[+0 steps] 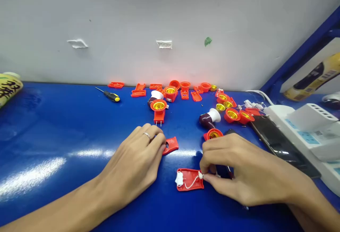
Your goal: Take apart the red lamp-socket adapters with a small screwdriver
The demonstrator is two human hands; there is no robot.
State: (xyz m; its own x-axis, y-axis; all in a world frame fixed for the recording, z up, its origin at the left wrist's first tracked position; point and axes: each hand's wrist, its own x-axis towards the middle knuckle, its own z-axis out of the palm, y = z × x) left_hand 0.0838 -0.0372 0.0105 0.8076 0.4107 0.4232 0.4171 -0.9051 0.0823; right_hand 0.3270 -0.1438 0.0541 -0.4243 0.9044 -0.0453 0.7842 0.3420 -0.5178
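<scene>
My left hand, with a ring on one finger, rests on the blue table. Its curled fingertips hold the near end of a red plastic cover with a round hole. Thumb and finger of my right hand pinch a small white wired part at the right end of an open red plastic shell. Inside the shell, a white wire curves from that part to a white switch at the left end. Just behind my right hand stands a red lamp socket, partly covered by it.
A red plug-in lamp socket and a screwdriver lie farther back. Brown-and-white sockets and several red shells are scattered toward the wall. At right are a black phone and a white power strip; a yellow bottle is far left.
</scene>
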